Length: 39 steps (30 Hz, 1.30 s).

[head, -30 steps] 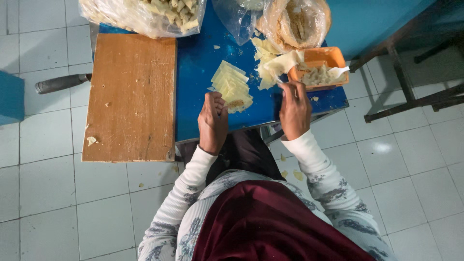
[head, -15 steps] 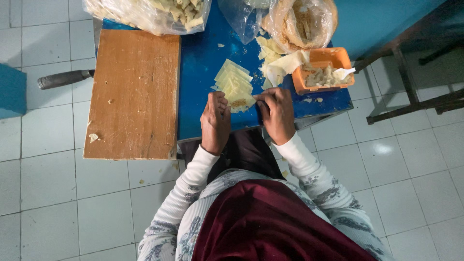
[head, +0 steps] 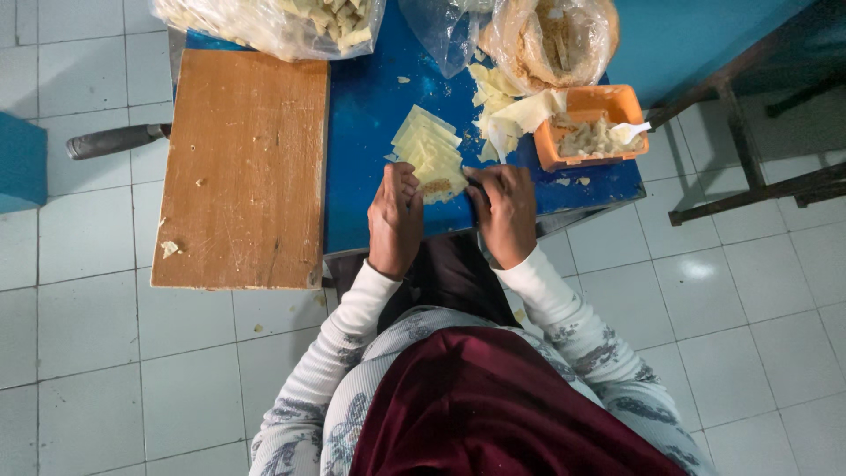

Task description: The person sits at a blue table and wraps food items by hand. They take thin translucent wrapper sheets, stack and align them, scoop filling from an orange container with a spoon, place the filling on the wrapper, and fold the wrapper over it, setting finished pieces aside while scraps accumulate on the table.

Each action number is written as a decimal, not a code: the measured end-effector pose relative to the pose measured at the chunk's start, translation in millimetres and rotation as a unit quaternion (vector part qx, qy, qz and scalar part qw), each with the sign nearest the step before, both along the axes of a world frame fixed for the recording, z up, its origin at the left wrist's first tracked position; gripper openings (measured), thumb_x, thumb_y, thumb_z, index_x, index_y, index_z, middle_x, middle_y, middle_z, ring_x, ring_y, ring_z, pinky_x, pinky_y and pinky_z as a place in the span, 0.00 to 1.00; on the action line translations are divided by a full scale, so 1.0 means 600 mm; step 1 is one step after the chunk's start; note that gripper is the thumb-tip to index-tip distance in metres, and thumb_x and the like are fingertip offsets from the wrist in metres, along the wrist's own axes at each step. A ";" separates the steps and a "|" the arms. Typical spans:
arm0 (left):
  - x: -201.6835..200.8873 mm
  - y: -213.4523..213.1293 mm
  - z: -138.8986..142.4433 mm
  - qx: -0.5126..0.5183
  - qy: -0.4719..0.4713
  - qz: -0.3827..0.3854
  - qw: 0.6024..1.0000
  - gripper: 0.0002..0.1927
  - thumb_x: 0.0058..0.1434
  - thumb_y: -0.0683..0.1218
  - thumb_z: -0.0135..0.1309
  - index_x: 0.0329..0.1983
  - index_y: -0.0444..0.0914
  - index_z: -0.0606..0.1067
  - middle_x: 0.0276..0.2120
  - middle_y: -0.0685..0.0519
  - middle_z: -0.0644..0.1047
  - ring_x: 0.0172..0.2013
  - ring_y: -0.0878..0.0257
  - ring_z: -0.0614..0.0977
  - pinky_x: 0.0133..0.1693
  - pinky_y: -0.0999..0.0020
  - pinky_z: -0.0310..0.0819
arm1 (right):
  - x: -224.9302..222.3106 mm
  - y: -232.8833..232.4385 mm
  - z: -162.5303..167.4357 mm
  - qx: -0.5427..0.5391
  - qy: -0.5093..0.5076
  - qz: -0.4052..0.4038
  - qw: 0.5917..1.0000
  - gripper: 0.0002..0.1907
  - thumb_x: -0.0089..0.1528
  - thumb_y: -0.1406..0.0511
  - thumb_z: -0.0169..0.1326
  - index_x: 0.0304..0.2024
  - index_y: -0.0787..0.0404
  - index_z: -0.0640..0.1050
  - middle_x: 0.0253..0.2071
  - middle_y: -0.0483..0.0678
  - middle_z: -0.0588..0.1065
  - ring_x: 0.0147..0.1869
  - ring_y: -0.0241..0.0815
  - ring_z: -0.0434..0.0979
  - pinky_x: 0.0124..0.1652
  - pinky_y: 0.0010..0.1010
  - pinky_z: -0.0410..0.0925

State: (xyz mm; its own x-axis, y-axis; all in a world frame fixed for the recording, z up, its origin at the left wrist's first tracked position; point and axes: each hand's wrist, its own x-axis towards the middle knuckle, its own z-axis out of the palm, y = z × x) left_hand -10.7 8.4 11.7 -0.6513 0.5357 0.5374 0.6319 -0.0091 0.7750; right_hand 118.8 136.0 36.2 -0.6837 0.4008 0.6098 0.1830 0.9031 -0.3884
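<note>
A stack of pale yellow dough wrappers (head: 426,145) lies fanned on the blue table (head: 370,106). My left hand (head: 396,219) and my right hand (head: 503,214) meet at the stack's near end, both pinching the nearest wrapper (head: 443,186), which has a dab of brown filling on it. To the right stands an orange tub (head: 589,125) of filling with a white spoon (head: 633,131) in it.
A wooden board (head: 242,167) covers the table's left part. Clear bags of folded pieces (head: 273,22) and of filling (head: 551,40) lie at the far edge, with loose wrappers (head: 502,101) beside them. A dark metal frame (head: 749,159) stands on the tiled floor at right.
My right hand has come back from the orange tub to the wrapper stack and joined the left hand. Filling now sits on the nearest wrapper.
</note>
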 end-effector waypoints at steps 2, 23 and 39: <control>0.001 0.000 0.000 -0.010 -0.019 0.002 1.000 0.20 0.60 0.30 0.56 0.54 0.31 0.67 0.37 0.45 0.76 0.34 0.56 0.82 0.37 0.66 0.77 | -0.002 0.002 0.000 -0.002 -0.012 -0.016 1.000 0.12 0.62 0.70 0.63 0.49 0.60 0.80 0.42 0.52 0.74 0.47 0.55 0.71 0.48 0.42 0.64; 0.003 -0.002 0.004 -0.006 -0.020 -0.003 1.000 0.19 0.61 0.30 0.55 0.54 0.31 0.67 0.38 0.45 0.76 0.34 0.57 0.82 0.37 0.67 0.78 | -0.005 -0.017 0.011 0.036 0.033 -0.026 0.998 0.06 0.64 0.70 0.63 0.43 0.60 0.80 0.40 0.48 0.75 0.45 0.52 0.73 0.47 0.41 0.66; -0.006 0.007 0.006 -0.019 -0.012 -0.029 0.999 0.21 0.60 0.30 0.55 0.56 0.33 0.68 0.36 0.47 0.76 0.33 0.57 0.81 0.38 0.66 0.77 | -0.009 0.017 -0.010 0.020 -0.018 0.108 0.994 0.15 0.61 0.75 0.57 0.50 0.63 0.80 0.50 0.52 0.79 0.52 0.54 0.77 0.52 0.40 0.69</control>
State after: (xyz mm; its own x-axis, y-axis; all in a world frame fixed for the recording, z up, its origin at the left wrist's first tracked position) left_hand -14.5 12.4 15.1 -0.6310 0.5934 0.4998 0.6122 -0.0150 0.7906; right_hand 113.3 145.9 30.5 -0.7722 0.2193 0.5964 -0.0030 0.9373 -0.3486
